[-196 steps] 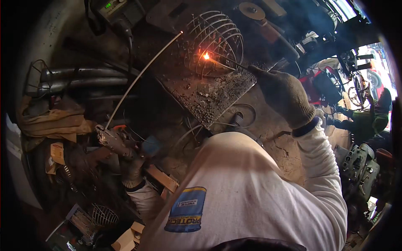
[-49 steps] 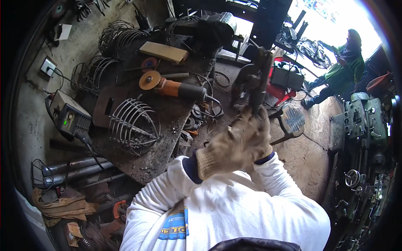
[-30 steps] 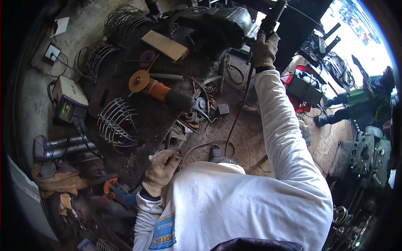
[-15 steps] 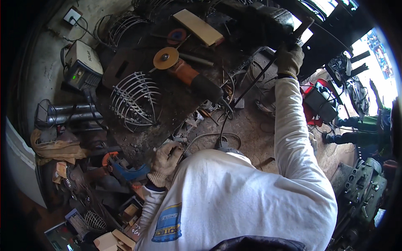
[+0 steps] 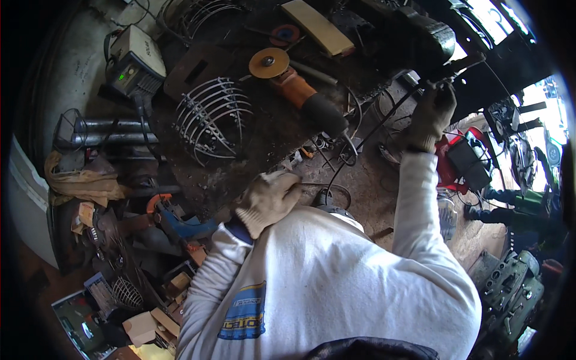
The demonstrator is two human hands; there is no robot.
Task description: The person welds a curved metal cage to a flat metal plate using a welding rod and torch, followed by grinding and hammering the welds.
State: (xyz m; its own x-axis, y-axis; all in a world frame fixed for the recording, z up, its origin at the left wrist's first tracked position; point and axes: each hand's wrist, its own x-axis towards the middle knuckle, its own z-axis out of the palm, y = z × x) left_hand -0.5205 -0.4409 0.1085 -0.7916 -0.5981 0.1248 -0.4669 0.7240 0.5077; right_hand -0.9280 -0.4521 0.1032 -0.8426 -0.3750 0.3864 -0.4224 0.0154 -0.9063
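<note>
My right hand (image 5: pixel 429 119), in a knitted work glove, is closed at the front of a dark bench vise (image 5: pixel 414 37). Its fingers appear wrapped about the vise handle (image 5: pixel 463 65), a metal bar that sticks out to the right; the grip is partly in shadow. My left hand (image 5: pixel 271 199), gloved too, hangs by the near edge of the workbench (image 5: pixel 198 180) with its fingers curled in. Whatever it may hold is hidden. An orange and black angle grinder (image 5: pixel 300 96) with a tan disc lies on the bench between my hands. Left of it rests a curved wire cage (image 5: pixel 216 117).
A welding machine (image 5: pixel 137 63) stands at the far left, near metal tubes (image 5: pixel 114 132) and a tan cloth (image 5: pixel 84 183). A pale block (image 5: pixel 318 27) lies behind the grinder. Cables (image 5: pixel 384 117) run past my right hand. Another person's legs (image 5: pixel 510 207) show at right, above a green machine (image 5: pixel 510 294).
My view has shifted, so the bench sits farther right and up. My right hand has come lower and nearer to me, and the bar lies at a flatter angle. The left hand stays curled.
</note>
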